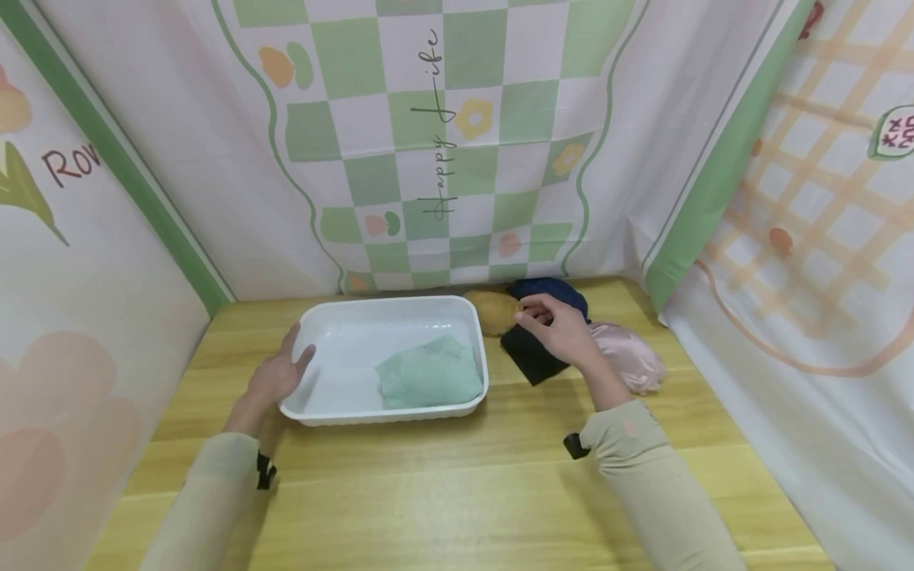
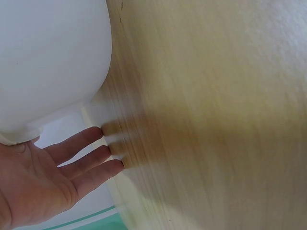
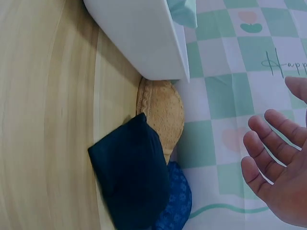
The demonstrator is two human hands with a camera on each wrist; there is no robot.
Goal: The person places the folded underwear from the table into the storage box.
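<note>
Left hand [image 1: 274, 379]: straight-fingered, touching tray's left end | white tray [image 1: 341, 366]: long axis left-right | mint cloth [image 1: 430, 374]: tray's right half, long axis left-right | black cloth [image 1: 528, 361]: right of tray, corner toward person | right hand [image 1: 560, 329]: loosely spread, empty, above black cloth

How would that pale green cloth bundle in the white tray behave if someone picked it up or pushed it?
The pale green cloth bundle would probably sag and change shape, as its surface looks creased and its edges uneven. It seems unlikely to roll, since it lies low and broad in the white tray.
</note>
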